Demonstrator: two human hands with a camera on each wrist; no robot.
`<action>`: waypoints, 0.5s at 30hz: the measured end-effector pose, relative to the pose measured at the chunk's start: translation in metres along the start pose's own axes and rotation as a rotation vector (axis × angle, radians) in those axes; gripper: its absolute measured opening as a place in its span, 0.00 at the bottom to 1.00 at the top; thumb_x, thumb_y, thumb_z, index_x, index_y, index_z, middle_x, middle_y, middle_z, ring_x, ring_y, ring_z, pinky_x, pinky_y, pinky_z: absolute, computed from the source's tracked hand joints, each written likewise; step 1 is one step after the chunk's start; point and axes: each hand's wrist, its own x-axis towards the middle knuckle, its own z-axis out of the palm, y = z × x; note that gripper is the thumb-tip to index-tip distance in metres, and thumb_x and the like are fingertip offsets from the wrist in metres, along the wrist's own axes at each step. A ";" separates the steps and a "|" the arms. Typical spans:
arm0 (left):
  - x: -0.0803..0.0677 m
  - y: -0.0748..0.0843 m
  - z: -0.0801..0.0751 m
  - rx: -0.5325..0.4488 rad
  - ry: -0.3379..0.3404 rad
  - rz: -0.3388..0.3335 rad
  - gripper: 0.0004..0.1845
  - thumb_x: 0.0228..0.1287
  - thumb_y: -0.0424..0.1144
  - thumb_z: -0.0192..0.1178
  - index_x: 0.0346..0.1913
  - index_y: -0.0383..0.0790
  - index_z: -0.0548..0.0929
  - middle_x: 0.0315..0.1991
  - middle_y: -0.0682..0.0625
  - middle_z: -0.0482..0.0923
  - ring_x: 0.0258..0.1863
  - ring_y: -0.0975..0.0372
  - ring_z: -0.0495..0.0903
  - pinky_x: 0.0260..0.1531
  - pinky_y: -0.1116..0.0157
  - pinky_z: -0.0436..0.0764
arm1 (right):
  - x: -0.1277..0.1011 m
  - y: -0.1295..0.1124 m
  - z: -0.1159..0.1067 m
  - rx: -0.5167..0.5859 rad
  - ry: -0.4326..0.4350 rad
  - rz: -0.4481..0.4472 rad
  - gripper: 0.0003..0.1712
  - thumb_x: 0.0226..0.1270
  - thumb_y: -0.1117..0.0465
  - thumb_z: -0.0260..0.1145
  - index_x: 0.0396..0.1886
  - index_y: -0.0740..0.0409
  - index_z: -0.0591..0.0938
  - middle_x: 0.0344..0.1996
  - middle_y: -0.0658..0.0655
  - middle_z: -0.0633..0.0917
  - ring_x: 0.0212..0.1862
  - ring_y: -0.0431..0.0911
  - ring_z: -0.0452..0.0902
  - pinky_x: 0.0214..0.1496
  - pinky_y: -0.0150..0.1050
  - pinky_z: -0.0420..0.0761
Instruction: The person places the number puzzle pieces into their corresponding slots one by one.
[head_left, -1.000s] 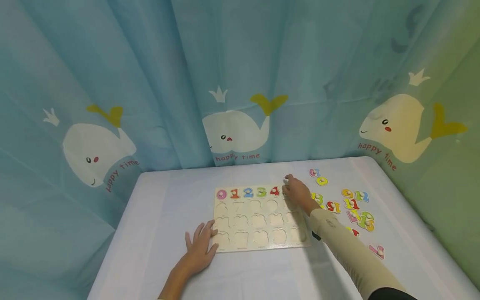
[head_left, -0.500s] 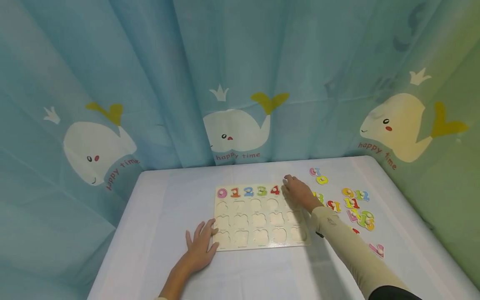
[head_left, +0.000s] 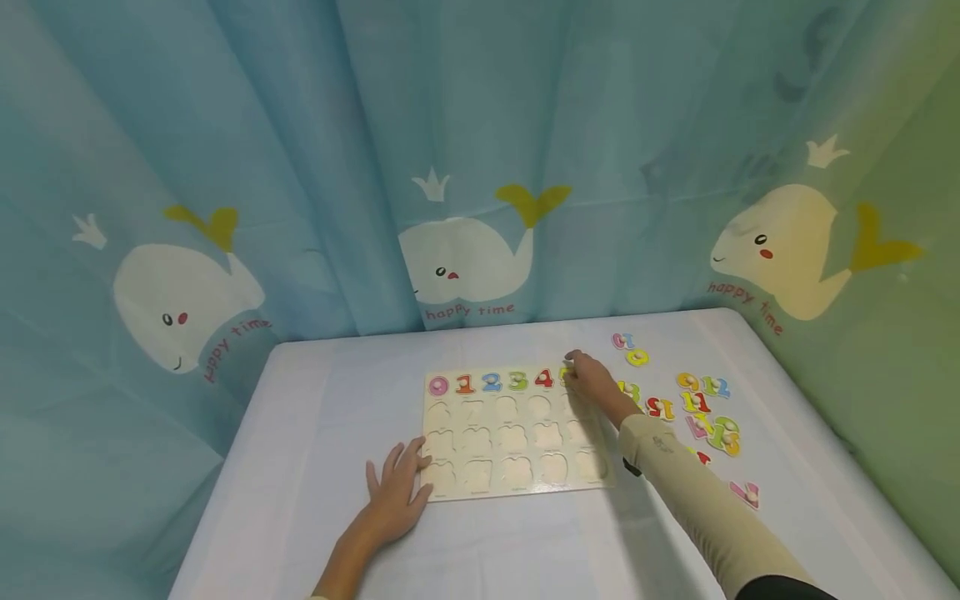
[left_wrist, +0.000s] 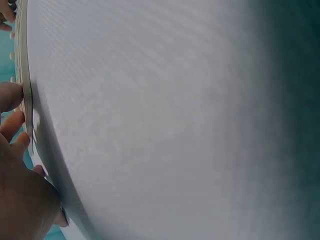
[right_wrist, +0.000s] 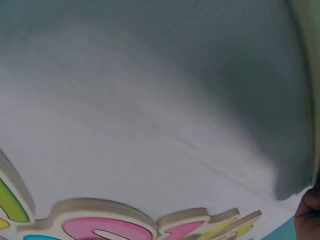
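A pale wooden number-puzzle board [head_left: 491, 418] lies flat, with pieces 0 to 4 in its top row and bare recesses below. My left hand [head_left: 393, 502] rests with spread fingers at its left edge; in the left wrist view, fingertips [left_wrist: 19, 140] touch the board's side. My right hand [head_left: 592, 383] reaches over the top right corner, its curled fingers at a yellow number 5 puzzle piece [head_left: 564, 377], which they partly hide. Only a bit of the right hand [right_wrist: 307, 212] shows at the right wrist view's edge.
Loose number pieces lie right of the board, among them a red 15 [head_left: 660, 408], a pink 7 [head_left: 745, 494] and a pink-and-blue 10 [head_left: 622, 341]. The right sleeve [head_left: 697, 492] passes in front of some. A whale-print curtain [head_left: 337, 208] hangs behind the white table [head_left: 352, 383].
The yellow 5 piece now shows at the right hand's fingers, beside the 4. The right hand has shifted only slightly; the left stays at the board's edge. The head view has turned a little.
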 end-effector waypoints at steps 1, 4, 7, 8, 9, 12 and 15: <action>0.000 0.000 0.000 0.000 -0.001 -0.001 0.30 0.62 0.37 0.57 0.66 0.37 0.63 0.65 0.46 0.65 0.69 0.43 0.48 0.56 0.34 0.29 | -0.001 0.000 0.001 -0.003 0.004 0.005 0.19 0.65 0.70 0.58 0.55 0.73 0.70 0.38 0.66 0.79 0.39 0.53 0.74 0.48 0.50 0.75; 0.000 0.000 0.000 -0.004 -0.003 0.006 0.30 0.62 0.36 0.57 0.67 0.37 0.62 0.64 0.46 0.66 0.68 0.43 0.48 0.56 0.33 0.29 | -0.003 0.000 0.001 -0.009 0.011 0.023 0.19 0.66 0.70 0.57 0.55 0.72 0.70 0.40 0.65 0.78 0.39 0.52 0.73 0.49 0.49 0.74; 0.000 -0.001 0.000 -0.009 -0.001 0.010 0.31 0.62 0.36 0.57 0.67 0.37 0.61 0.64 0.46 0.67 0.68 0.43 0.48 0.56 0.33 0.29 | -0.004 0.000 0.002 0.006 0.010 0.035 0.20 0.66 0.71 0.57 0.56 0.73 0.69 0.41 0.66 0.78 0.39 0.52 0.73 0.49 0.49 0.74; 0.000 -0.001 0.000 -0.009 -0.002 0.011 0.31 0.62 0.36 0.56 0.67 0.37 0.61 0.64 0.46 0.66 0.68 0.43 0.48 0.56 0.33 0.29 | -0.004 0.000 0.002 0.010 0.005 0.043 0.20 0.66 0.70 0.56 0.57 0.72 0.69 0.43 0.67 0.78 0.41 0.52 0.73 0.50 0.49 0.74; -0.001 -0.001 0.000 -0.007 -0.005 0.011 0.30 0.62 0.36 0.56 0.67 0.37 0.62 0.65 0.46 0.65 0.69 0.43 0.48 0.56 0.33 0.29 | -0.005 0.000 0.002 0.013 -0.003 0.050 0.21 0.67 0.70 0.56 0.58 0.72 0.68 0.44 0.67 0.78 0.41 0.53 0.73 0.51 0.49 0.74; -0.002 -0.001 0.000 -0.010 -0.005 0.016 0.28 0.62 0.36 0.56 0.65 0.37 0.64 0.66 0.46 0.64 0.68 0.43 0.48 0.56 0.33 0.28 | -0.006 0.001 0.003 0.016 -0.019 0.066 0.23 0.67 0.71 0.55 0.61 0.72 0.66 0.46 0.68 0.77 0.44 0.53 0.72 0.53 0.50 0.73; -0.003 0.000 -0.001 -0.015 -0.004 0.014 0.23 0.62 0.35 0.56 0.61 0.38 0.69 0.68 0.45 0.60 0.68 0.42 0.48 0.56 0.33 0.28 | -0.006 0.002 0.002 0.027 -0.025 0.053 0.25 0.66 0.71 0.56 0.62 0.72 0.65 0.43 0.67 0.78 0.44 0.55 0.73 0.53 0.51 0.72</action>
